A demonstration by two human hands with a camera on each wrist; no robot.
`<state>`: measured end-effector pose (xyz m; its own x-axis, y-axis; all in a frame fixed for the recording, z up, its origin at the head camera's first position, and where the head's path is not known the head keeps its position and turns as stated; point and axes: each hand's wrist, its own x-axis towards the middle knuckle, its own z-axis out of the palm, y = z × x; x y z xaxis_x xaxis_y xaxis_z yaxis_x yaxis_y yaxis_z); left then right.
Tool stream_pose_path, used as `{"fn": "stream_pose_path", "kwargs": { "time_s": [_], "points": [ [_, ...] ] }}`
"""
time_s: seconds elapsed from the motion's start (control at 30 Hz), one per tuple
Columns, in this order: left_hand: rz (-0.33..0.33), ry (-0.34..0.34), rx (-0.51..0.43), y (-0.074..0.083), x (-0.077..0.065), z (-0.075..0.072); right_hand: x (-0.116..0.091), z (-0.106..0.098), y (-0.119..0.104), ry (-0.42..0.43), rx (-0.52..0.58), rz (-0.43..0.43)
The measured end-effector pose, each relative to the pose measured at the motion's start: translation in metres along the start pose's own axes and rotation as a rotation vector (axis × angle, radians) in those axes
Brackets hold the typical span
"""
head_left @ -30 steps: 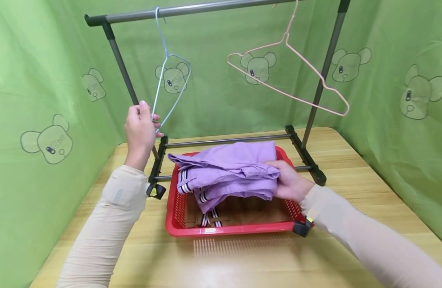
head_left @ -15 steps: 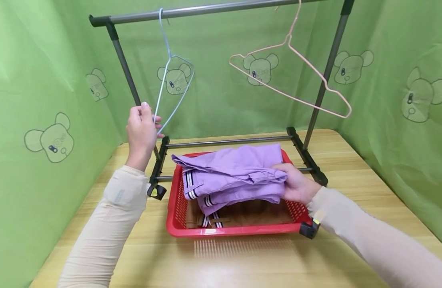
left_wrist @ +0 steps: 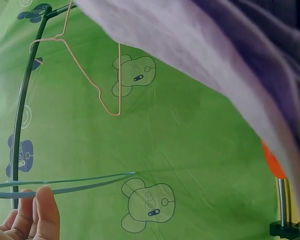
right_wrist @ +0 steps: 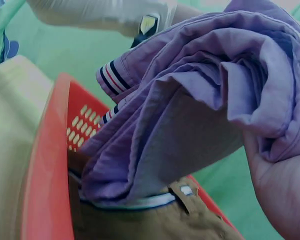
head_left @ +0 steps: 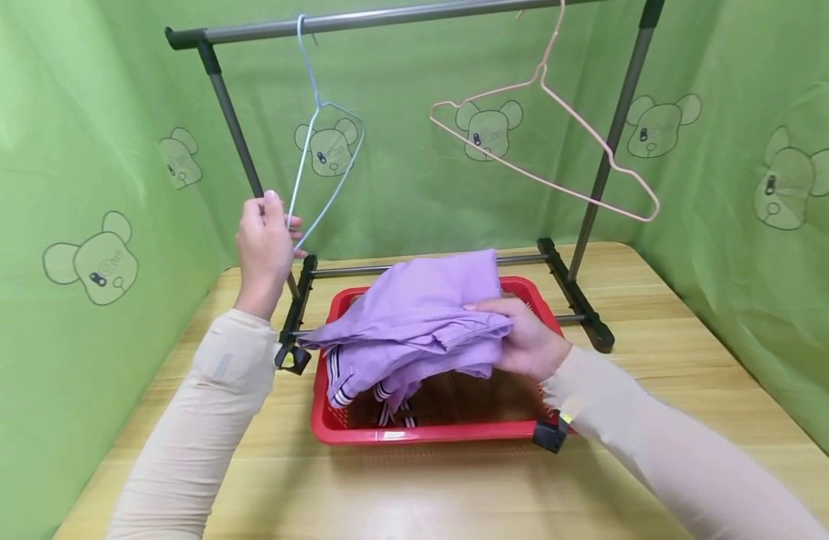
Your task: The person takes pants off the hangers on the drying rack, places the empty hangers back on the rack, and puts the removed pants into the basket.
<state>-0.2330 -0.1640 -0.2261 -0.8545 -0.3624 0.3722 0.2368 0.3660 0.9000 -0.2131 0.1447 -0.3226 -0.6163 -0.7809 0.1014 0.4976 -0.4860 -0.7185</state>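
Observation:
In the head view, my left hand [head_left: 265, 240] pinches the lower end of a light blue wire hanger [head_left: 306, 150], which hangs by its hook from the rack's top bar. Fingers of that hand and the hanger [left_wrist: 75, 186] also show in the left wrist view. My right hand [head_left: 525, 341] grips the right end of folded purple trousers [head_left: 414, 315], thumb on top, above the red basket [head_left: 428, 435]. Striped trim shows at the trousers' left end, which sags toward the basket. Brown trousers [right_wrist: 165, 220] with a belt loop and striped waistband lie in the basket, partly covered.
A pink wire hanger [head_left: 542, 176] hangs from the rack [head_left: 387, 16] at the right. The rack's black feet [head_left: 583, 315] stand behind and beside the basket on the wooden table [head_left: 684, 390]. Green cloth [head_left: 400, 202] with bear faces surrounds the table.
The purple trousers first shifted slightly right, then swung left with my right hand; their left end dropped and their back edge rose. My left hand stays on the blue hanger.

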Motion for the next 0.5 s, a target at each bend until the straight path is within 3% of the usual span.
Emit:
{"fn": "stream_pose_path", "kwargs": {
  "time_s": [0.2, 0.5],
  "points": [
    [-0.008, 0.001, 0.006, -0.001, 0.001, -0.001, 0.005, 0.003, 0.005, 0.02, 0.052, 0.005],
    [-0.001, -0.004, 0.009, 0.0, 0.002, 0.0, -0.013, -0.028, -0.007, 0.141, 0.037, 0.083]
  ]
}}
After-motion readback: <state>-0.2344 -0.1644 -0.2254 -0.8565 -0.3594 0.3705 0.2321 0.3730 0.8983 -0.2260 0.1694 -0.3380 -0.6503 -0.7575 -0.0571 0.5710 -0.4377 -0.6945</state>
